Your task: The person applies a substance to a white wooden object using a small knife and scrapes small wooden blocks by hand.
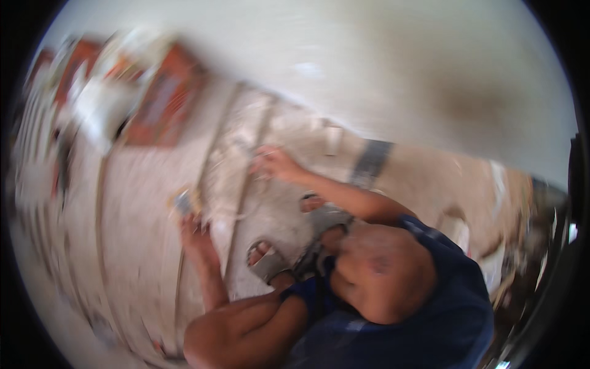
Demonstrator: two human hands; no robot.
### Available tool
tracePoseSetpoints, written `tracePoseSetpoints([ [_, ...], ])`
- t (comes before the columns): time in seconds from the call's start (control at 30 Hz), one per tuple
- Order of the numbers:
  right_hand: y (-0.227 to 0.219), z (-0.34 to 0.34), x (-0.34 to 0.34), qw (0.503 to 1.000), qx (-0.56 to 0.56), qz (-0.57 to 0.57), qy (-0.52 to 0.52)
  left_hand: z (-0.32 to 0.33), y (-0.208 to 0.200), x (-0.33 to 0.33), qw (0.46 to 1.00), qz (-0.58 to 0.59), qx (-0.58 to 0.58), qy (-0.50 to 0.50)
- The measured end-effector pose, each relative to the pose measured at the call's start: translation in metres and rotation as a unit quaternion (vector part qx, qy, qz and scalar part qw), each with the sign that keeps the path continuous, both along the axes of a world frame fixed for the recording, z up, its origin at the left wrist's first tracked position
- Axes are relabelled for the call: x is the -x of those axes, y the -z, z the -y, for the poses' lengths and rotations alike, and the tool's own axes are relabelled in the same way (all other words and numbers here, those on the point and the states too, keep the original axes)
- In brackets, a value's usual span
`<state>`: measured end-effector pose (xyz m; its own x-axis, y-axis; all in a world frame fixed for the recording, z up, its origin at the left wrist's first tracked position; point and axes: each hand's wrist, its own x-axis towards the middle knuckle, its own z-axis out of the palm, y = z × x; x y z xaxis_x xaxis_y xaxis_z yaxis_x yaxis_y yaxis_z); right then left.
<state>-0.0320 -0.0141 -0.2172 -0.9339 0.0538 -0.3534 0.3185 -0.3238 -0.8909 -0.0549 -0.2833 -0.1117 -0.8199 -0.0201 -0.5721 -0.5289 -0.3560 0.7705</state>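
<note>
Up-left of the left foot's grey sandal point(269, 264), a small tan-and-grey object point(184, 202) meets the fingertips of the left hand point(196, 232); blur hides its grip. Above the sandal, the right hand's point(275, 165) grip is likewise unclear.

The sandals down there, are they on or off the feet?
On: bare toes poke out at the front of both the left sandal and the right sandal, with broad straps behind them.

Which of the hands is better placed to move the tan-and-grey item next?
Left, likely: the left hand is at the tan-and-grey item, while the right hand is farther off, nearer the pale wall. Blur hides any grip.
</note>
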Motion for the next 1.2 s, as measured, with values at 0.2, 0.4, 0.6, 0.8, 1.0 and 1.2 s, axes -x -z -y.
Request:
tracePoseSetpoints([
  [0.2,-0.024,0.022,0.023,0.982,-0.147,0.079,-0.092,0.033,-0.009,-0.014,0.994,0.012,-0.03,-0.102],
  [0.4,-0.027,0.037,0.038,0.969,-0.204,0.083,-0.115,0.038,-0.015,-0.023,0.989,0.004,-0.026,-0.147],
  [0.6,-0.033,0.043,0.038,0.94,-0.296,0.133,-0.105,0.025,-0.016,-0.021,0.992,0.006,-0.029,-0.126],
  [0.8,-0.04,0.036,0.035,0.933,-0.294,0.172,-0.115,0.02,-0.014,-0.02,0.994,-0.003,-0.031,-0.104],
  [1.0,-0.046,0.022,0.019,0.927,-0.297,0.192,-0.128,0.025,-0.018,-0.021,0.991,-0.013,-0.044,-0.124],
  [1.2,-0.054,0.009,0.007,0.933,-0.296,0.164,-0.118,0.024,-0.022,-0.022,0.992,-0.009,-0.046,-0.118],
])
